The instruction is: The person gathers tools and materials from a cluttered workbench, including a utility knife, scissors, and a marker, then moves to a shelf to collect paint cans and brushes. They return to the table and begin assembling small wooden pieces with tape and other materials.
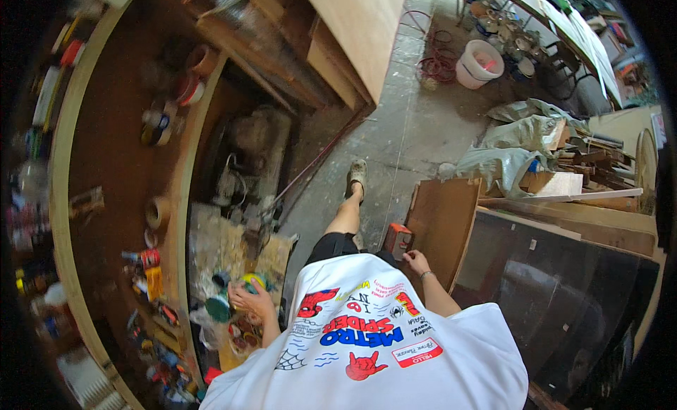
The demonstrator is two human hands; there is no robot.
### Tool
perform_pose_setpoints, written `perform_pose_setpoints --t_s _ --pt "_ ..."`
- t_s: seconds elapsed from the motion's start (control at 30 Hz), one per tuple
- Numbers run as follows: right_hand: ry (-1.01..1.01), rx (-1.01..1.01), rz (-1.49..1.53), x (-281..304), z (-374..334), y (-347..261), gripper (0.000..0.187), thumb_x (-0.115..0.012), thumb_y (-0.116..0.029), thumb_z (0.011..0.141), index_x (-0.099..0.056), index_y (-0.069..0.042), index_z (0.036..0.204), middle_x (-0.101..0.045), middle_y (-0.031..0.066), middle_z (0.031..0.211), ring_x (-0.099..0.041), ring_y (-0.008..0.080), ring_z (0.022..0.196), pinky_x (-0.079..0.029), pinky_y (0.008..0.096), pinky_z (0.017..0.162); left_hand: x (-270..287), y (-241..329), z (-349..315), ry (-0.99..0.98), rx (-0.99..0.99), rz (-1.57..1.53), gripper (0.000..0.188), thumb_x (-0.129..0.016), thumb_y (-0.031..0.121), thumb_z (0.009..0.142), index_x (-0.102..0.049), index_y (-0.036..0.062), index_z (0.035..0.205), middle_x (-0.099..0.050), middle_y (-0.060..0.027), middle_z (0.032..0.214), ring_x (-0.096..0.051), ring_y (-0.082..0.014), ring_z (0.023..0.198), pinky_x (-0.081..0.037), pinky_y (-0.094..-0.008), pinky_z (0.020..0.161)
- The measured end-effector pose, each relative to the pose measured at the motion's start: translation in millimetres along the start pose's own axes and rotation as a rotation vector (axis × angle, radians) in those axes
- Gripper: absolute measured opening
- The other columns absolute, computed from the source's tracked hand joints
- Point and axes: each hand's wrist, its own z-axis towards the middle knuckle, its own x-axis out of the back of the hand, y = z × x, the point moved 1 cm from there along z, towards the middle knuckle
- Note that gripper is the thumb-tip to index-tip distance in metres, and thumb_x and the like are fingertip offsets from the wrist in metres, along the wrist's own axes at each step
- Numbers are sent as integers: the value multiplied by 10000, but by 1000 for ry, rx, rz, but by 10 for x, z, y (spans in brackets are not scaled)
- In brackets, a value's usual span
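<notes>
Workshop, misc. stock: L. hand (255,303) is held at the cluttered surface (206,225), fingers partly spread, just beside a green round tub (218,310) and a yellow-green round item (255,279); whether either is gripped can't be made out. R. hand (417,261) is held low nr. a red box (399,238), fingers loosely bent; grip, if any, can't be confirmed. Box is placed on the floor (321,198), nr. a brown cardboard panel (441,216). Risks (judged): tub may be tipped if neighbouring items are nudged, space there being tight; clear plastic bag (204,328) may be snagged by fingers or sleeve; panel may be shifted if brushed by R. forearm; box may be kicked, being set close to the legs. Qty: hands, 2; green tub, 1; yellow-green item, 1; red box, 1; cardboard panel, 1; dark glossy panel (543,290), 1; white bucket (474,70), 1; red hose (438,63), 1 coil; tape roll (158,212), 1 on the shelving (70,145); shoe (358,174), 1 clearly seen; pale sacks (502,169), approx. 2, overlapping; small jars, tools etc., too blurred to be counted.
</notes>
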Motion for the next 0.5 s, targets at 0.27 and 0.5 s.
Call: perform_pose_setpoints --t_s 0.27,0.5 --pt "-46 -72 133 738 641 -933 448 -666 -391 928 -666 4 1141 -712 166 1078 -678 272 986 -529 374 874 -1206 2189 1481 -348 -423 -548 194 -670 137 864 -575 39 1001 -569 -181 1199 -508 -386 1146 -383 -491 994" --pt "278 29 377 2381 1206 -2685 377 -639 -315 957 -639 7 1153 -709 145 1002 -679 206 827 -536 325 745 -2126 3905 2438 -635 -521 -826 123 -641 128 892 -620 18 944 -624 -149 1016 -594 -342 987 -471 -424 883"
